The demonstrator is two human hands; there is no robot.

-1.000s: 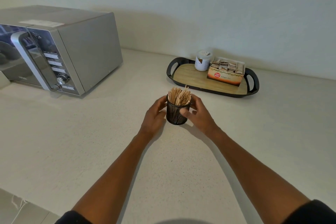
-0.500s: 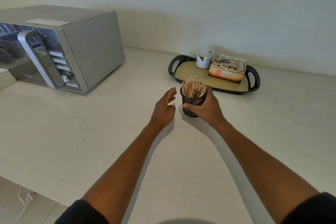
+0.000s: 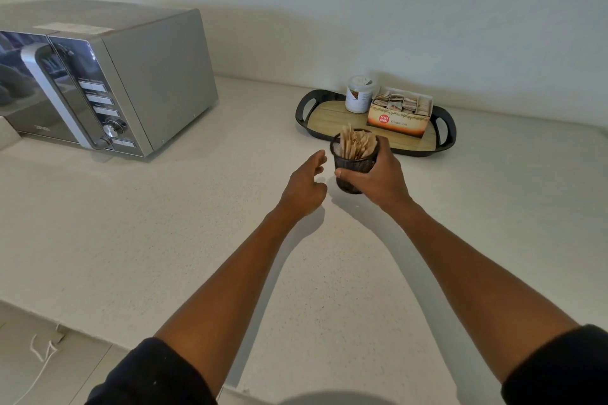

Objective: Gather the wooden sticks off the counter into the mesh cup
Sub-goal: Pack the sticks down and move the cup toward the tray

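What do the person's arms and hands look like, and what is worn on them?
Both forearms are bare. A dark, nearly black sleeve covers the left upper arm and a matching dark sleeve covers the right one. The left hand and the right hand are bare: no glove, watch or ring shows.

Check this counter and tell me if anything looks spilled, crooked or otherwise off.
Nothing stands out. The sticks stand bundled inside the mesh cup, which the right hand grips. No loose sticks show on the counter. The tea box and jar sit upright on the tray.
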